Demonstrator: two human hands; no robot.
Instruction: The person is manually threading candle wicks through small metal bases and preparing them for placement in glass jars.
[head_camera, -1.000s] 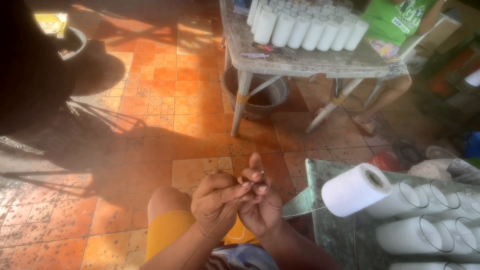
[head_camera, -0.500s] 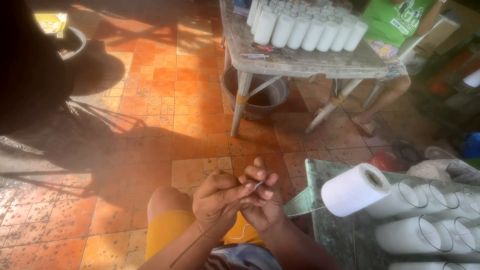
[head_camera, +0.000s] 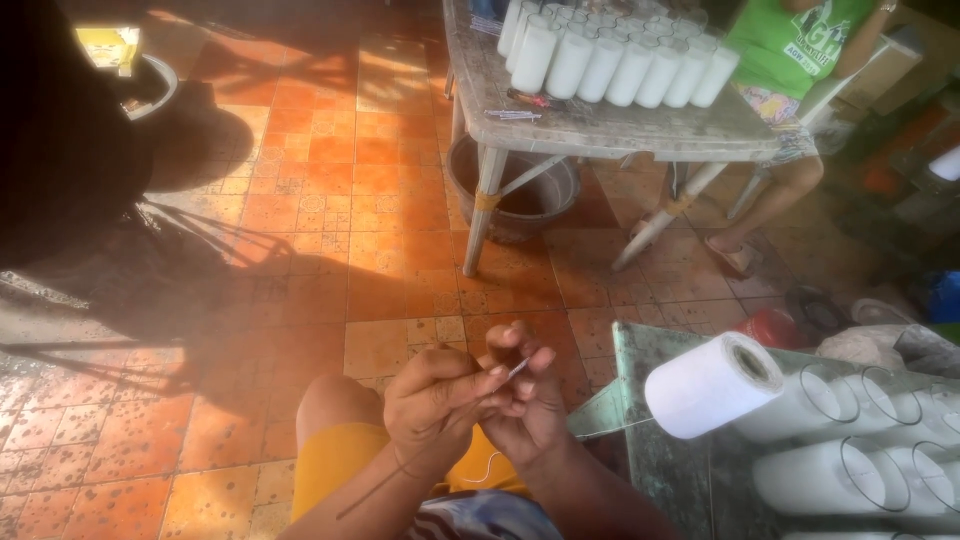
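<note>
My left hand and my right hand meet above my lap, fingertips pinched together. Between them they hold a thin dark rod, which runs down past my left wrist. A white string hangs below my hands, against my yellow shorts. To the right lies a white spool of string on a green metal table, beside several glass cylinders filled with white wax.
A worn wooden table across the tiled floor carries several white candles. A dark basin sits beneath it. A person in a green shirt sits behind that table. A red bowl lies on the floor.
My right fingers have shifted from upright to curled around the rod's tip, and the rod now shows between the fingertips. The hands stay in the same place.
</note>
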